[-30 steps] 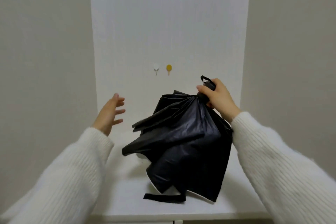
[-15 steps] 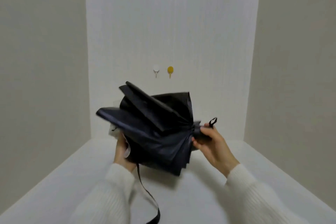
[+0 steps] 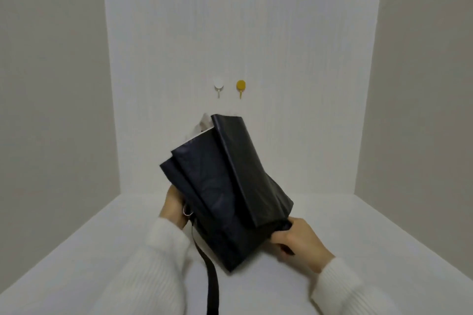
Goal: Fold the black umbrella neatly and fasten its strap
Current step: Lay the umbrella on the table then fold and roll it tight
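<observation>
The black umbrella (image 3: 225,186) is collapsed but loose, its fabric panels standing up and leaning left above the white tabletop. My right hand (image 3: 297,244) grips the umbrella's handle end at the lower right. My left hand (image 3: 174,206) holds the folds from the left side, mostly hidden behind the fabric, with a small metal ring beside it. The black strap (image 3: 211,281) hangs unfastened from the canopy down toward the frame's bottom edge.
A white tabletop (image 3: 358,225) is enclosed by pale walls on three sides. A white hook (image 3: 219,85) and a yellow hook (image 3: 240,87) are stuck on the back wall above the umbrella.
The umbrella has been tipped from lying sideways to standing with its panels pointing up. My right hand dropped lower with the handle, and my left hand stayed against the left folds.
</observation>
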`<move>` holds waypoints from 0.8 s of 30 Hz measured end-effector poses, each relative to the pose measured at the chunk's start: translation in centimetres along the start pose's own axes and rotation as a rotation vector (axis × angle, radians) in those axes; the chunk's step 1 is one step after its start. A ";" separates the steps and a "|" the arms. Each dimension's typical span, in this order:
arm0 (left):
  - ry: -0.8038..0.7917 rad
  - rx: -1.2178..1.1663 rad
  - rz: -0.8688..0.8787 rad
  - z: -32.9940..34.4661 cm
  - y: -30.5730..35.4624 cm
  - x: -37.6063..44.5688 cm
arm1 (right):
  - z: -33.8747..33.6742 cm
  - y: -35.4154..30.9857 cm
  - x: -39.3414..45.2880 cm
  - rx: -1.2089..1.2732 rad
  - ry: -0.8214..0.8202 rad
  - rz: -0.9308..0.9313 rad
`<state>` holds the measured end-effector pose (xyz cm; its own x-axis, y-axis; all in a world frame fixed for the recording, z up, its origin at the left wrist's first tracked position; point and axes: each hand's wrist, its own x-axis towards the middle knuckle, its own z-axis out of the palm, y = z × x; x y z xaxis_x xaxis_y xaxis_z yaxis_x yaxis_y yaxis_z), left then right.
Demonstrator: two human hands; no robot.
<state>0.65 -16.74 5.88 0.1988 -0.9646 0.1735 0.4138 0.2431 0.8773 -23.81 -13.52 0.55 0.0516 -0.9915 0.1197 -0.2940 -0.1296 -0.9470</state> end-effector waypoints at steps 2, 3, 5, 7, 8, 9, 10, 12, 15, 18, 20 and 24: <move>0.017 0.032 0.098 0.1 -0.4 -0.1 | 0.2 0.2 -0.2 0.120 0.012 0.020; 0.050 0.088 0.176 -0.3 -0.7 -0.3 | 0.5 0.3 -0.2 0.188 0.017 0.032; 0.138 0.244 0.350 -0.9 -1.3 -0.9 | 0.8 0.5 -0.4 0.374 -0.009 0.068; 0.136 0.362 0.468 -1.0 -1.9 -1.4 | 1.1 0.5 -0.5 0.582 -0.064 0.132; 0.094 0.430 0.483 -0.7 -2.1 -1.8 | 1.0 0.4 -0.5 0.660 -0.075 0.165; 0.031 0.490 0.469 -0.4 -2.5 -2.0 | 0.8 0.5 -0.5 0.712 -0.078 0.191; -0.046 0.531 0.426 0.0 -2.8 -2.2 | 0.6 0.5 -0.5 0.741 -0.073 0.208; -0.157 0.594 0.313 0.4 -3.9 -2.0 | 0.3 0.7 -0.5 0.760 -0.080 0.217; -0.176 0.748 0.246 0.1 -5.3 -1.5 | 0.2 0.9 -0.4 0.783 -0.104 0.202; -0.091 0.748 0.309 -0.4 -5.3 -1.6 | 0.3 0.9 -0.4 0.732 -0.114 0.187; -0.064 0.736 0.426 -0.1 -4.6 -2.0 | 0.5 1.0 -0.2 0.629 -0.083 0.164; -0.151 0.680 0.557 2.4 -4.4 -4.0 | 1.1 0.9 -0.3 0.417 0.033 0.073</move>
<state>-4.05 -14.20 2.42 0.0743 -0.7392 0.6694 -0.3339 0.6140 0.7152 -23.00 -13.33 -0.70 0.0122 -0.9986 0.0507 0.1163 -0.0489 -0.9920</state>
